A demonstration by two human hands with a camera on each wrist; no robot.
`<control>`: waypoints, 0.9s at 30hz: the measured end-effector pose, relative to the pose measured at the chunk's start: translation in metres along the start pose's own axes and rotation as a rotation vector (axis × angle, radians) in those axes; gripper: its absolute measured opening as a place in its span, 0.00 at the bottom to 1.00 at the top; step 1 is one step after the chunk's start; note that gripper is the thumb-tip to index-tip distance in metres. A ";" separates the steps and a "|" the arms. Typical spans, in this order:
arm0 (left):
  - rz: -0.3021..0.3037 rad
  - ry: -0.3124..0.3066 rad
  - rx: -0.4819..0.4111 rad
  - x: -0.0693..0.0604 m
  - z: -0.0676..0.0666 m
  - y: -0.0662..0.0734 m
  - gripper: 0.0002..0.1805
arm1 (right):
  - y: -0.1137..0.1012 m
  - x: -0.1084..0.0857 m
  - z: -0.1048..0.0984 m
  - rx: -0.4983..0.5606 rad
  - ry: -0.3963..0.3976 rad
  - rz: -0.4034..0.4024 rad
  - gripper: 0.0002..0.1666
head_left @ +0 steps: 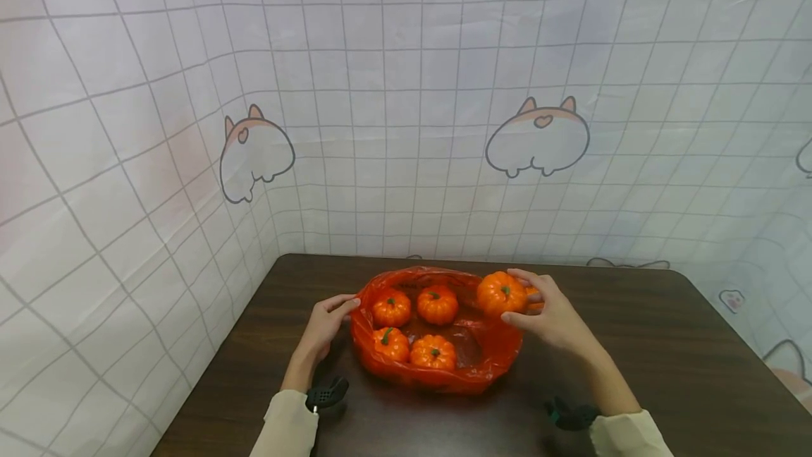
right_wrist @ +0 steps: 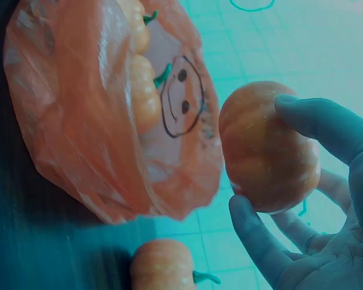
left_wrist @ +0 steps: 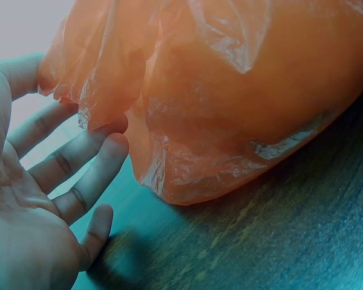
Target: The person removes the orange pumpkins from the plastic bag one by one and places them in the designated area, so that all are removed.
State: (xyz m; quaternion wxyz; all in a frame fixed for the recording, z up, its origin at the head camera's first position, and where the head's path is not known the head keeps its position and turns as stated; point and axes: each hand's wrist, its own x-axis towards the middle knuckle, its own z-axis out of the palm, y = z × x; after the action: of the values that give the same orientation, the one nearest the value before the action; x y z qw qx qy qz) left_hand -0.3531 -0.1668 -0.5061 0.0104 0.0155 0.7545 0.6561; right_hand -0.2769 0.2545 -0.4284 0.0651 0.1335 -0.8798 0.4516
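The red bag (head_left: 438, 379) is set on the surface (head_left: 641, 351) between the hands, its opening widest from side to side. Its left rim is pinched by the left hand (head_left: 325, 326). By the right hand (head_left: 552, 312), a round pumpkin (head_left: 497, 295) is gripped at the right rim, just left of the palm. Four small pumpkins (head_left: 438, 305) are held inside; another pumpkin (head_left: 534, 296), outside, is partly hidden by the right hand.

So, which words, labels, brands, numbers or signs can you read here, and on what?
No word, brand or number is readable.
Sign, not text: a smiley face printed on the red bag, clear in the right wrist view.
Dark marks beside it on the bag, possibly lettering: too blurred to read.
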 end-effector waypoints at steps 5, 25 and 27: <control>0.007 0.000 0.003 -0.001 0.000 0.001 0.21 | 0.004 -0.001 -0.013 -0.021 0.033 0.011 0.44; 0.005 0.003 0.009 -0.003 0.000 0.001 0.21 | 0.056 -0.013 -0.062 -0.053 0.143 0.154 0.50; 0.003 0.004 0.008 -0.003 0.000 0.001 0.21 | 0.060 -0.014 -0.064 -0.058 0.141 0.172 0.50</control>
State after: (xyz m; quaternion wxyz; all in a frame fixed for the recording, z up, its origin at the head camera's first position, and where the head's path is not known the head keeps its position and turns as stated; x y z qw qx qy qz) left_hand -0.3498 -0.1666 -0.5055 0.0078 0.0154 0.7571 0.6531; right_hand -0.2817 0.3423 -0.4408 0.0918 0.0235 -0.8939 0.4382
